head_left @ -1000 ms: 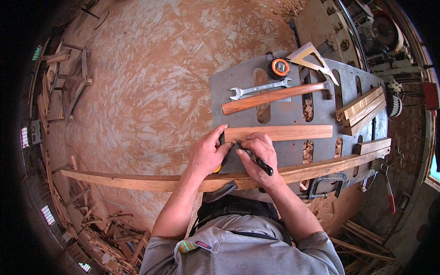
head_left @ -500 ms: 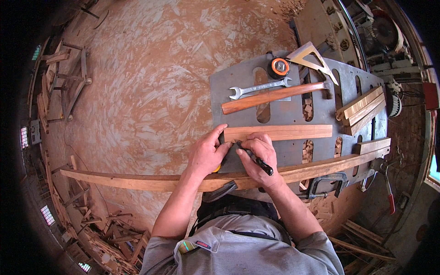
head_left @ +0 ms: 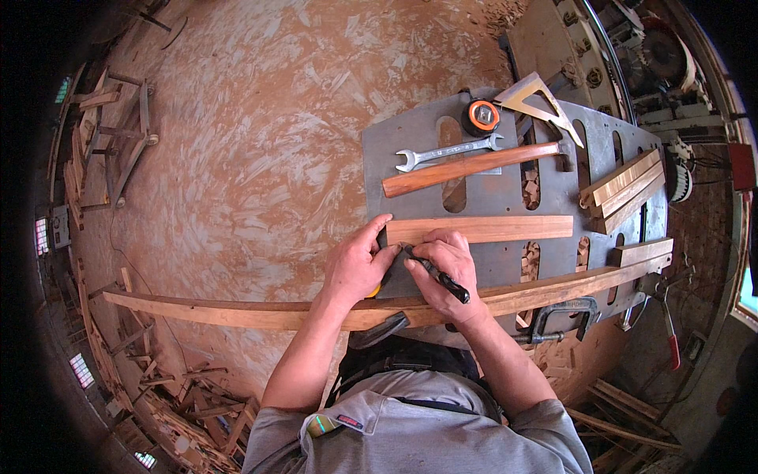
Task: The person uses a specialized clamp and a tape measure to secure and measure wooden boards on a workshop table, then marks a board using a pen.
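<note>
A short reddish-brown wood strip [head_left: 513, 228] lies across the grey metal table. My left hand [head_left: 353, 265] closes on its left end, thumb and forefinger spread along a dark edge there; part of that dark piece is hidden. Beneath the palm shows a bit of something yellow [head_left: 374, 291]. My right hand [head_left: 448, 268] rests against the near side of the strip, gripping a slim black pen-like tool [head_left: 452, 286]. Its tip points toward the strip's left end, close to my left thumb.
Beyond the strip lie a hammer [head_left: 466, 171], a wrench [head_left: 446, 152], a tape measure [head_left: 481, 116] and a triangular square [head_left: 545, 101]. Stacked wood pieces [head_left: 624, 191] sit to the right. A long beam [head_left: 237, 310] crosses nearest me, beside a C-clamp [head_left: 562, 314]. The slotted metal table [head_left: 489, 207] carries them.
The tool's tip and my right fingers have shifted very slightly to the left. Otherwise both hands and the strip keep their places.
</note>
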### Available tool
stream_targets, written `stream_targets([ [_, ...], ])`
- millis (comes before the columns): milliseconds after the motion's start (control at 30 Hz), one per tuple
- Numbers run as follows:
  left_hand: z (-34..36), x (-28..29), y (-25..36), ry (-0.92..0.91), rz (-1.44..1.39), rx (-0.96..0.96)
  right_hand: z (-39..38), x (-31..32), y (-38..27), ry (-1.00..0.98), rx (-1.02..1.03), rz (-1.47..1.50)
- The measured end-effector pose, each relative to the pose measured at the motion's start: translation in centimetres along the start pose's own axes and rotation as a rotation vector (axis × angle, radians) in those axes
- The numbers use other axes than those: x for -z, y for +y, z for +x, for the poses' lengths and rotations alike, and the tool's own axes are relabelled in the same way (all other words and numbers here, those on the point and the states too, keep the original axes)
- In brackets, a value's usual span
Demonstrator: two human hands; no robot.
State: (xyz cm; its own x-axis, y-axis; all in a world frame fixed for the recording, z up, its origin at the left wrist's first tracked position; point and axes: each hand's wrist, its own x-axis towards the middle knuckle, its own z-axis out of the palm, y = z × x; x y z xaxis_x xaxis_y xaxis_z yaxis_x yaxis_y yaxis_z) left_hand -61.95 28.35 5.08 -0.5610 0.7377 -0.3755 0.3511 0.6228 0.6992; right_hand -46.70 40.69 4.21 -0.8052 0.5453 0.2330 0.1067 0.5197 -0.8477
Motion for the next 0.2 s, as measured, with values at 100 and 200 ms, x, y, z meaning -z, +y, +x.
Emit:
stream_targets([
  [100, -0.05, -0.44, -0.60, 0.030, -0.038, -0.012, 0.01, 0.12, -0.26, -0.010, -0.019, -0.010],
  [200, -0.03, -0.23, -0.37, 0.011, -0.035, 0.000, 0.04, 0.12, -0.27, -0.003, -0.019, -0.011],
])
